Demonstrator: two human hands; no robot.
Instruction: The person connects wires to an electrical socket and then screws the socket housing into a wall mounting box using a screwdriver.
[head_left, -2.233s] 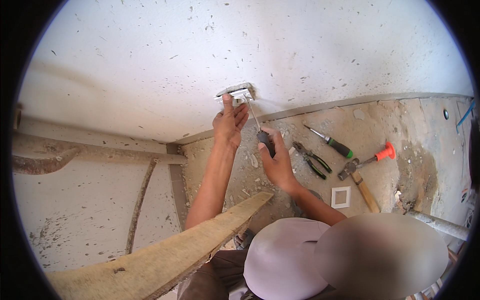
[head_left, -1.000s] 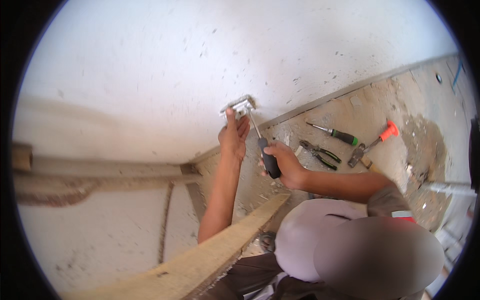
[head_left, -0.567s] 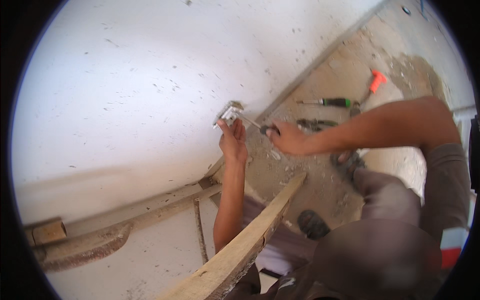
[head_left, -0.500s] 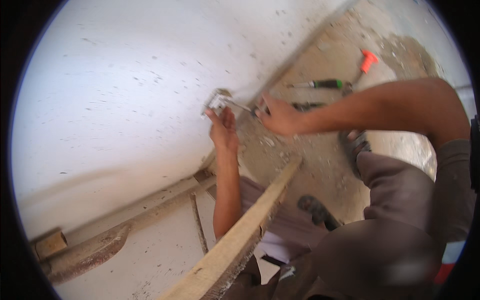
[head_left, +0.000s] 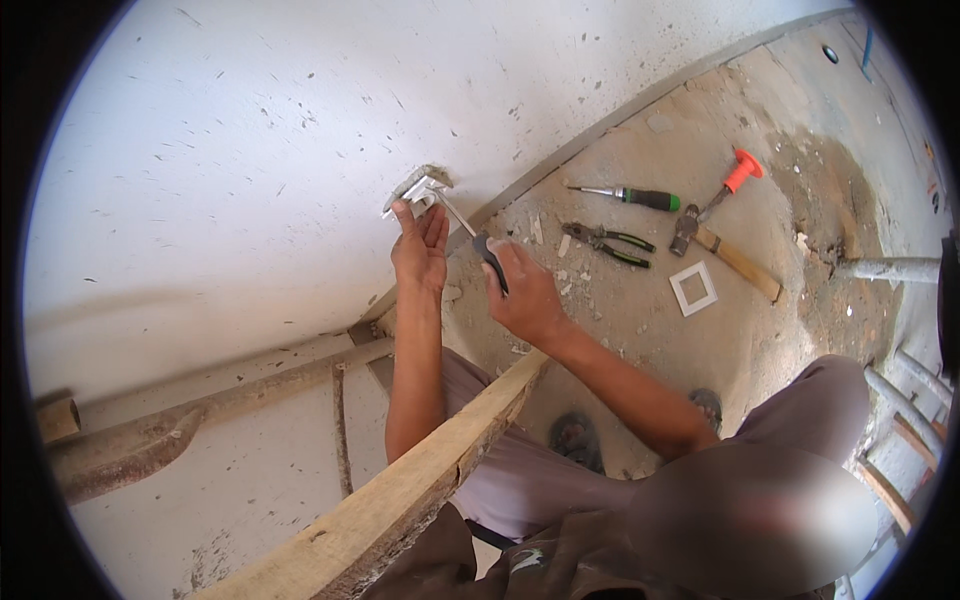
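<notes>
A white fitting (head_left: 416,193) sits at a chipped recess in the speckled white wall (head_left: 250,120). My left hand (head_left: 420,255) grips its lower edge, thumb on the front and fingers bent beneath it. My right hand (head_left: 525,290) is closed round the dark handle of a screwdriver (head_left: 455,214), whose shaft reaches up to the fitting's right side. On the dusty floor to the right lie a green-and-black screwdriver (head_left: 650,198), pliers (head_left: 620,247), a wooden-handled hammer (head_left: 740,262), a chisel with a red guard (head_left: 742,170) and a square white frame (head_left: 693,290).
A long wooden plank (head_left: 380,510) slants across below my forearms. Crusted pipes (head_left: 250,400) run along the lower left. More pipes (head_left: 890,269) and wood pieces (head_left: 885,495) are at the right edge. My sandalled feet (head_left: 575,440) rest on the floor beneath me.
The view has turned and shifted. My right forearm has swung down toward the lower right, uncovering the hammer, pliers and white frame. Both hands keep their holds at the fitting.
</notes>
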